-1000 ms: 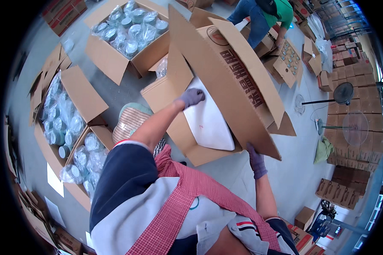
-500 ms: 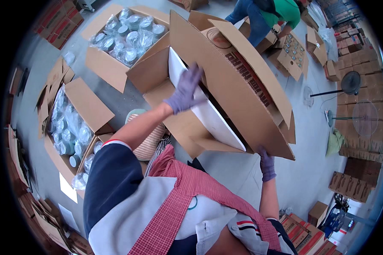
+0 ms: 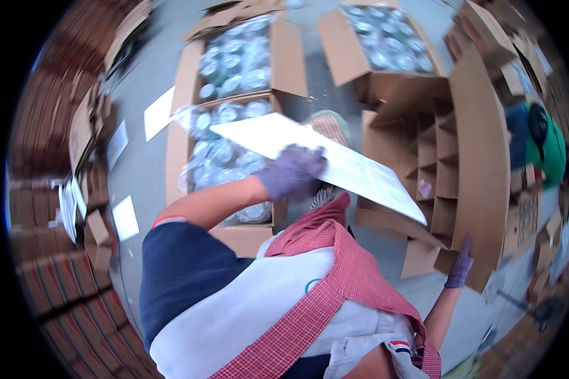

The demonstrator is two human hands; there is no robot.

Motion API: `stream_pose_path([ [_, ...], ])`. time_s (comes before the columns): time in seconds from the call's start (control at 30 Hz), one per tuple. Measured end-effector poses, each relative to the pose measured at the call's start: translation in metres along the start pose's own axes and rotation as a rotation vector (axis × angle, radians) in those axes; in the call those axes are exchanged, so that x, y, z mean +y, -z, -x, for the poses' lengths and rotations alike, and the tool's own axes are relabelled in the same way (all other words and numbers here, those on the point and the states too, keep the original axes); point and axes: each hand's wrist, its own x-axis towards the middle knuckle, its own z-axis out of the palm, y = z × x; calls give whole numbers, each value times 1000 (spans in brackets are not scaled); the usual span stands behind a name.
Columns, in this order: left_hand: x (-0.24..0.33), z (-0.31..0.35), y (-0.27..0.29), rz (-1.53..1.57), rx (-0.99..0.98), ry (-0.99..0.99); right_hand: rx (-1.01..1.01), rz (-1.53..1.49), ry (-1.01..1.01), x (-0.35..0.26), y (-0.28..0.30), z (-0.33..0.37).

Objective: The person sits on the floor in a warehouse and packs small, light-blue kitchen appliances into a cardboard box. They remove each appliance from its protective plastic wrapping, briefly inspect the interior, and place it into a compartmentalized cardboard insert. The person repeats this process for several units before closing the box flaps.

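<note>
My left hand (image 3: 294, 170), in a purple glove, grips a thin white board (image 3: 367, 177) by its near edge, tilted over the left side of an open cardboard box (image 3: 480, 158). Inside that box a cardboard divider grid (image 3: 447, 180) shows, with a small pinkish piece (image 3: 425, 188) in one compartment; the board hides part of the interior. My right hand (image 3: 460, 264), also gloved, holds the near corner of the box's tall right flap, its fingers partly hidden behind the cardboard.
Left of the board, two open cartons (image 3: 178, 148) hold several plastic-wrapped jars; another jar carton (image 3: 338, 54) stands at the far side. White sheets (image 3: 159, 114) lie on the floor. A person in green (image 3: 553, 151) bends at the right. Stacked cartons (image 3: 63, 284) line the left.
My left hand has lifted the white board out of the box and carried it left, uncovering the dividers. The view has swung left. My right hand still holds the box flap.
</note>
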Motion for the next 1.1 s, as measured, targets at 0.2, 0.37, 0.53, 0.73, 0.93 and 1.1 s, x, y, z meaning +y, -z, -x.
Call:
stream_pose_path([
  [0.2,-96,247,44,-340,-121,981,-11,-415,-210,1,-64,-75],
  [0.37,-114,335,29,-418,-657,1616,-130,137,20,-57,-114,-89],
  [0.53,-123,263,-146,96,-373,1235,-253,1001,154,-81,-150,-120],
  [0.73,-54,-58,-246,1301,-58,1061,-396,859,174,1,-289,-198],
  [0.93,-37,-189,-371,1483,148,1161,-232,1164,323,78,-331,-279],
  [1.1,-50,-174,-489,1304,57,1463,-433,1149,299,101,-343,-300],
])
